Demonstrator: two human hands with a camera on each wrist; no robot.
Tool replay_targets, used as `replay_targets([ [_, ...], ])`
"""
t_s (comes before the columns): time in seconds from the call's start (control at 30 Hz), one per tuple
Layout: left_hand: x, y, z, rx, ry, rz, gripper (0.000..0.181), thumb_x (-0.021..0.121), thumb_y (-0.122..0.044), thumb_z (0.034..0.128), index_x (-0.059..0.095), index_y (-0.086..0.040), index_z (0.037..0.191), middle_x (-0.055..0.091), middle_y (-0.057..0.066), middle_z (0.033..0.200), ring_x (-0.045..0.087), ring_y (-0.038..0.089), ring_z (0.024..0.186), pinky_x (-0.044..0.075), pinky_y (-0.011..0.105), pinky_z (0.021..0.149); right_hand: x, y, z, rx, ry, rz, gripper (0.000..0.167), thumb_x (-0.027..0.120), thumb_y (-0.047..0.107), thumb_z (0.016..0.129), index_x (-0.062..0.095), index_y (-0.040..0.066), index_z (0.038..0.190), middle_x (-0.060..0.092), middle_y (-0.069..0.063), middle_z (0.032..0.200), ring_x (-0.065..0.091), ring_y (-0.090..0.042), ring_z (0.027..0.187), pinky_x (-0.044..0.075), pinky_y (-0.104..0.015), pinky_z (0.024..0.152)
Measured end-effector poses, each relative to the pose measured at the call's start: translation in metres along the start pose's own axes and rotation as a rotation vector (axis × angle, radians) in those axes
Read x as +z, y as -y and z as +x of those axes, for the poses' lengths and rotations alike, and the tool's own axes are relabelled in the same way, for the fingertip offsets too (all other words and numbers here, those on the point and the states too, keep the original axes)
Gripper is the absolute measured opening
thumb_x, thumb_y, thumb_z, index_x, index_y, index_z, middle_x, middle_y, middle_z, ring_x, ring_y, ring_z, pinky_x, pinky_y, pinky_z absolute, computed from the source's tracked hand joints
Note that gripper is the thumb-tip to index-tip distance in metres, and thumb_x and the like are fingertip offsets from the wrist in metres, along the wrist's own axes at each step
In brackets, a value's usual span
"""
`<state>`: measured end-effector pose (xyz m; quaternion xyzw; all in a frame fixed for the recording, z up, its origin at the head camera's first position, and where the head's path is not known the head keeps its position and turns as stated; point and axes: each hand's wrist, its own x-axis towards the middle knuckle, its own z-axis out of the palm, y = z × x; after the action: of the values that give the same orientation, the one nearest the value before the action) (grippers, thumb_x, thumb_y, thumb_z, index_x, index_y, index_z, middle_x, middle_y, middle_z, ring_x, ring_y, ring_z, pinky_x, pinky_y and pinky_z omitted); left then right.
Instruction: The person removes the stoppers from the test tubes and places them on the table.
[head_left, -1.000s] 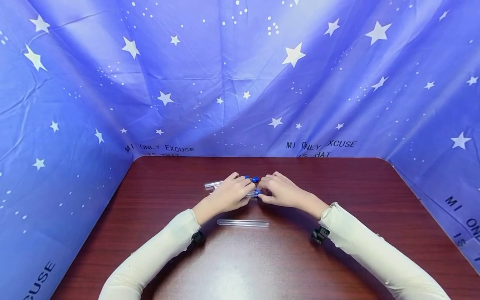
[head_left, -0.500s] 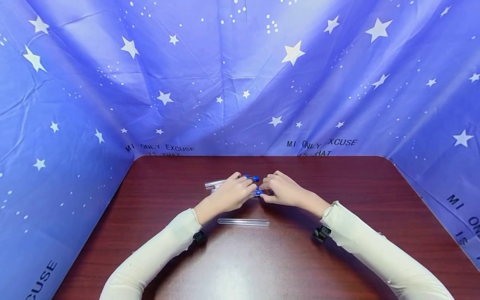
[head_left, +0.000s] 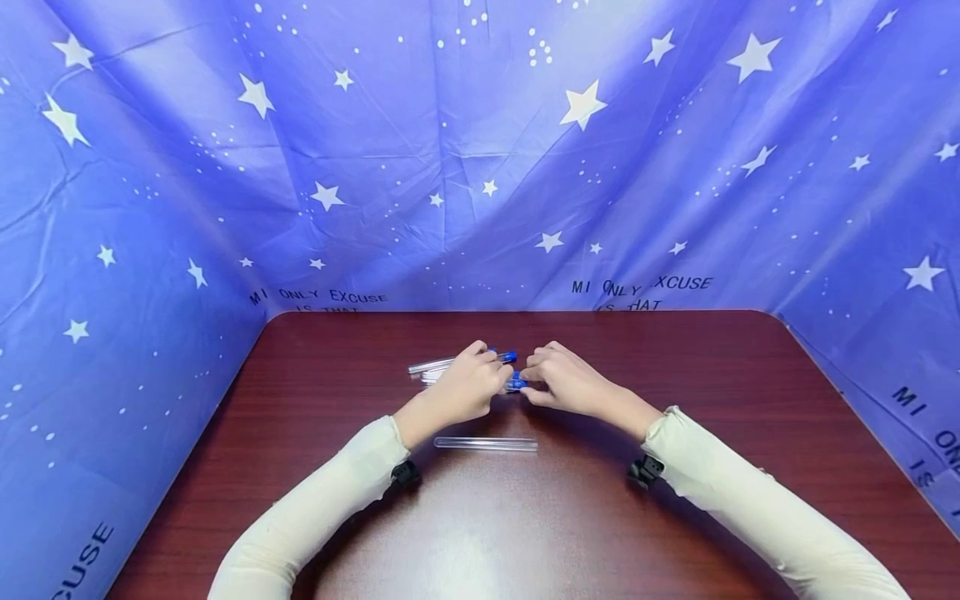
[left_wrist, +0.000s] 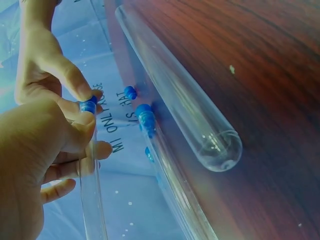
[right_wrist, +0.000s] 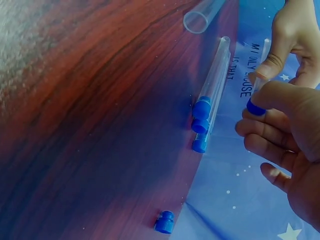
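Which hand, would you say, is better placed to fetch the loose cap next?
Probably the right hand, after releasing its pinched cap: the loose cap lies nearer it; the left hand grips the tube.

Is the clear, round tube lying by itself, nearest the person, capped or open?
Open. In the right wrist view, the clear, round-bottomed tube shows its bare, hollow mouth; a ribbed blue cap lies apart from it.

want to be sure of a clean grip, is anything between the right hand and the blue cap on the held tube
Nothing visible: the right hand has its fingers on the blue cap of the held tube. The other capped tubes lie on the table, apart from it.
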<state>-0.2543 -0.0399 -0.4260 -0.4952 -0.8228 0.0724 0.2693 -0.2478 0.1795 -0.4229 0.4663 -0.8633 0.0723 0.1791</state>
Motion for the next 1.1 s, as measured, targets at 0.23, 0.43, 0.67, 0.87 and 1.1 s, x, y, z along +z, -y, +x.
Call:
replay_targets([
  [0.23, 0.0, 0.001, 0.001, -0.008, 0.001, -0.009, 0.017, 0.082, -0.025, 0.0808, 0.068, -0.015, 0.086, 0.071, -0.007, 0.074, 0.065, 0.015, 0.075, 0.045, 0.032, 0.08, 0.005, 0.0, -0.002, -0.039, -0.082, -0.042, 0.013, 0.078, 0.018, 0.081, 0.069, 0.011, 0.076, 0.055, 0.003, 0.067, 0.052, -0.019, 0.068, 0.043, -0.035, 0.074],
  [0.43, 0.002, 0.005, 0.002, -0.036, -0.002, -0.036, 0.015, 0.081, -0.016, 0.0757, 0.069, -0.016, 0.085, 0.069, -0.008, 0.071, 0.065, 0.014, 0.074, 0.046, 0.031, 0.078, 0.007, 0.002, -0.001, -0.056, -0.142, -0.097, 0.017, 0.079, 0.016, 0.081, 0.065, 0.01, 0.074, 0.055, 0.002, 0.067, 0.053, -0.02, 0.07, 0.045, -0.038, 0.077],
  [0.67, -0.003, 0.006, 0.003, -0.079, 0.044, -0.098, 0.013, 0.08, -0.017, 0.0787, 0.068, -0.016, 0.085, 0.066, -0.009, 0.068, 0.063, 0.014, 0.071, 0.046, 0.031, 0.079, 0.009, 0.006, -0.002, -0.107, -0.203, -0.18, 0.013, 0.079, 0.014, 0.081, 0.069, 0.007, 0.08, 0.061, 0.0, 0.07, 0.055, -0.022, 0.074, 0.046, -0.039, 0.081],
  [0.87, -0.003, 0.007, 0.004, -0.129, 0.061, -0.179, 0.011, 0.077, -0.026, 0.088, 0.07, -0.018, 0.091, 0.07, -0.009, 0.074, 0.065, 0.013, 0.076, 0.047, 0.032, 0.081, 0.013, 0.003, -0.006, -0.141, -0.245, -0.304, 0.019, 0.081, 0.017, 0.079, 0.07, 0.003, 0.086, 0.063, -0.002, 0.075, 0.056, -0.024, 0.078, 0.047, -0.042, 0.085],
  [1.1, -0.006, 0.008, 0.003, -0.136, 0.107, -0.207, 0.015, 0.07, -0.03, 0.0943, 0.075, -0.018, 0.103, 0.076, -0.007, 0.091, 0.068, 0.013, 0.087, 0.046, 0.034, 0.084, 0.014, 0.002, -0.01, -0.154, -0.292, -0.391, 0.024, 0.08, 0.022, 0.081, 0.068, 0.003, 0.092, 0.066, -0.005, 0.081, 0.058, -0.027, 0.079, 0.049, -0.044, 0.087],
])
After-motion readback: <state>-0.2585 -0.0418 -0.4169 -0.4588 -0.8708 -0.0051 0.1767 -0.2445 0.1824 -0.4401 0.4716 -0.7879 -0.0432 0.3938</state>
